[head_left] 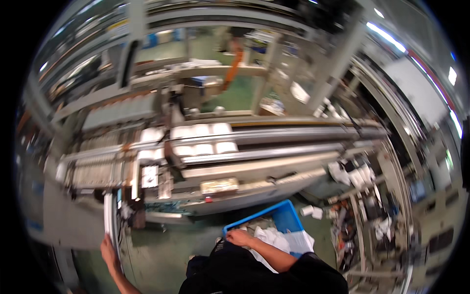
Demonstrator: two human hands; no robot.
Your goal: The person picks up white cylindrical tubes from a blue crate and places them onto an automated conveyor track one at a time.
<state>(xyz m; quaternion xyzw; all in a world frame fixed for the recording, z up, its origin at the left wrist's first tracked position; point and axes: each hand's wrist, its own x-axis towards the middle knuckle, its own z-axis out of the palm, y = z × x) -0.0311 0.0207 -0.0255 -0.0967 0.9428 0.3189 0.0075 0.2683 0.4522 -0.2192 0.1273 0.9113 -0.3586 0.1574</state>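
Note:
Low on the left, my left hand (108, 249) is closed at the side of a pale metal rail (108, 215) that runs down from the machine. Its fingers lie against the rail and are partly blurred. My right hand (238, 237) is curled closed in front of my body, over the near left corner of a blue plastic bin (286, 213). Whether it holds anything is hidden. White crumpled material (272, 240) lies in the bin. White rolls (202, 139) sit in a row on the machine's conveyor, away from both hands.
A long machine frame with metal bars (293, 133) spans the view ahead. A small box (219, 185) rests on its near ledge. To the right stands a rack (362, 230) with assorted items. White pieces (312, 211) lie on the green floor (161, 250) beside the bin.

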